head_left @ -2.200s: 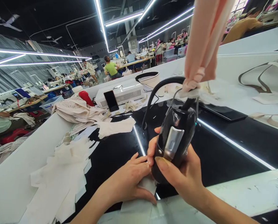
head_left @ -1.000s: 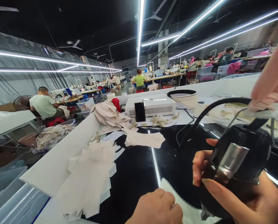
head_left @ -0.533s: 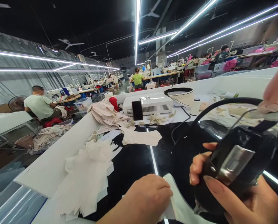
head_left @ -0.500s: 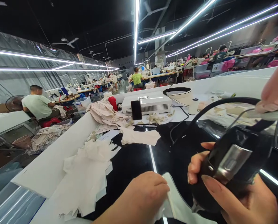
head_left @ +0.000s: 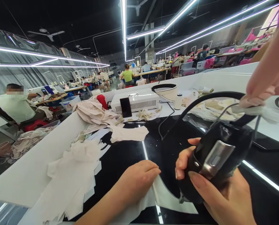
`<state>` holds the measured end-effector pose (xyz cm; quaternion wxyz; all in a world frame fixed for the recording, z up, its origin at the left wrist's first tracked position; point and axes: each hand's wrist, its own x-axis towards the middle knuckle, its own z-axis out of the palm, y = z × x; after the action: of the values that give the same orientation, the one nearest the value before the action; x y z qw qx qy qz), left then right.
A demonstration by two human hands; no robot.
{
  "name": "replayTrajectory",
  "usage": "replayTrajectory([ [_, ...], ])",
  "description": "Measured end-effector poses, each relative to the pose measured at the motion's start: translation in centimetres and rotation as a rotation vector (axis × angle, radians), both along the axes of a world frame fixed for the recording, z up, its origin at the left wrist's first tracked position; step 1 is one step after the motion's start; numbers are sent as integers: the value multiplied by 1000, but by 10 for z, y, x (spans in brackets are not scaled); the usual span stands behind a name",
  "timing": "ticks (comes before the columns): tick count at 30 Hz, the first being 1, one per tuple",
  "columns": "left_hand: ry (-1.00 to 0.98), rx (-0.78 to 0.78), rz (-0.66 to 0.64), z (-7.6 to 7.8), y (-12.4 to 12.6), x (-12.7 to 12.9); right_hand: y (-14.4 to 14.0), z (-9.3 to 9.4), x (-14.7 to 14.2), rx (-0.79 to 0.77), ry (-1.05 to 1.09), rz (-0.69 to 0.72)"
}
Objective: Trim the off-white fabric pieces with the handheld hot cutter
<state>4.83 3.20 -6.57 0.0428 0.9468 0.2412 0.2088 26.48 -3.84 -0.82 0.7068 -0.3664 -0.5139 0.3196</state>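
My right hand (head_left: 224, 190) is wrapped round a black hand-held corded tool (head_left: 220, 161) with a shiny metal plate on its side. A small tip (head_left: 181, 197) shows at the tool's lower end, just above a pale fabric piece (head_left: 174, 198) on the glossy black tabletop (head_left: 120, 165). My left hand (head_left: 139, 175) rests on that fabric with curled fingers, gripping or pressing its edge; the fingertips are hidden. From the tool's top, a thick black cable (head_left: 200, 101) arches out towards a blurred pinkish shape (head_left: 259, 81) that I cannot make out.
Pale cut pieces (head_left: 71, 178) lie stacked at left, with another piece (head_left: 129, 133) further back. Behind stand a phone (head_left: 125, 107), a white vented box (head_left: 141, 101), a red spool (head_left: 102, 102) and a round container (head_left: 167, 92). A white side wall (head_left: 41, 159) edges the table. Co-workers sit beyond.
The view has turned slightly right, so the table and room sit further left in the picture. Both hands keep much the same hold, the right one still round the tool.
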Motion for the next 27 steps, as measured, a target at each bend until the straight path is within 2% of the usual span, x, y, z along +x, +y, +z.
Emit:
replayTrajectory([
  [4, 50, 33, -37, -5, 1, -2, -4, -4, 6, 27, -59, 41],
  [12, 4, 74, -34, -4, -4, -16, -6, -7, 11, 19, -73, 35],
  [16, 9, 99, -47, -1, -6, -20, -8, -8, 13, 24, -81, 46],
  [21, 63, 54, -48, 8, -9, -24, -10, -6, 13, 27, -92, 65],
  [27, 73, 58, -52, 5, -10, -26, -9, -4, 13, 10, -57, 19],
])
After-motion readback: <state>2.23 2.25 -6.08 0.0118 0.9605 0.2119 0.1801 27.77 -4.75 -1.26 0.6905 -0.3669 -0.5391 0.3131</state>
